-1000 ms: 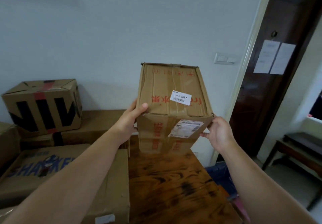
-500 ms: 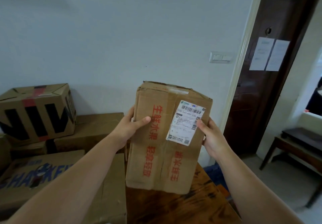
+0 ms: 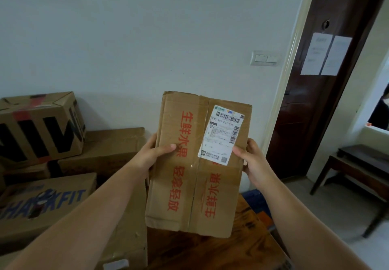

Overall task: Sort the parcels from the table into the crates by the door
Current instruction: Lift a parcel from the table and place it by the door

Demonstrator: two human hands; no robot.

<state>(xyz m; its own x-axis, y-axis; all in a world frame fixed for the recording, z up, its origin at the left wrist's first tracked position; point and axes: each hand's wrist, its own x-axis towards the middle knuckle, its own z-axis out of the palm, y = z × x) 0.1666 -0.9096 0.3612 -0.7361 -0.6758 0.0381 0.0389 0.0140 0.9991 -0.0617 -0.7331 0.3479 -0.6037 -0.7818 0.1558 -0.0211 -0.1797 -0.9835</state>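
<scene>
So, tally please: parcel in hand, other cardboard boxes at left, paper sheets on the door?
Brown cardboard parcel with red print, held: 1
Other brown cardboard boxes, left stack: 4
White paper sheets on dark door: 2
Total: 7

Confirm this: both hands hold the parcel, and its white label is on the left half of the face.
Wrong on one point: the left hand and right hand hold the parcel, but its white label is on the right half of the face. The head view shows it.
</scene>
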